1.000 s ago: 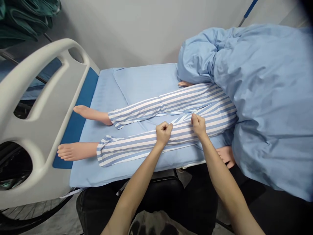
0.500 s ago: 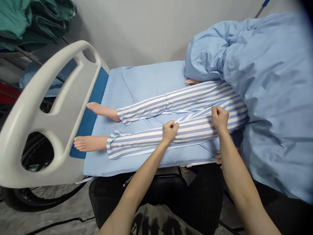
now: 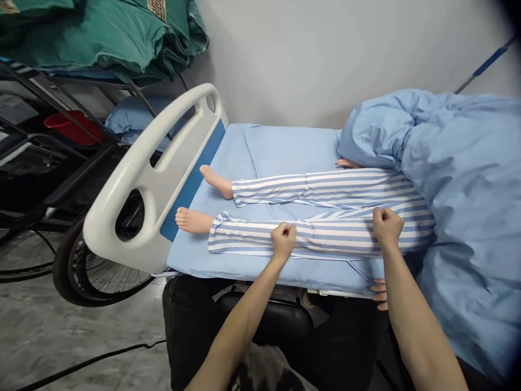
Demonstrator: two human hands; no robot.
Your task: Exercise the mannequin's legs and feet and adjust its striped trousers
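Clearly both fists clench striped trouser cloth: left hand (image 3: 284,239) near the knee, right hand (image 3: 386,227) at the thigh, gripping the near trouser leg (image 3: 325,239) taut on the manikin.

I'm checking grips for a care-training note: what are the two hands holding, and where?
Both pinch the striped pyjama trousers on the manikin's near leg: left hand around the knee, right hand at the upper thigh.

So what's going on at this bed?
A person's left hand and right hand, both closed into fists, grip the blue-and-white striped pyjama trousers on a bare-footed manikin lying on the light blue bed sheet. A crumpled light blue quilt covers its upper body.
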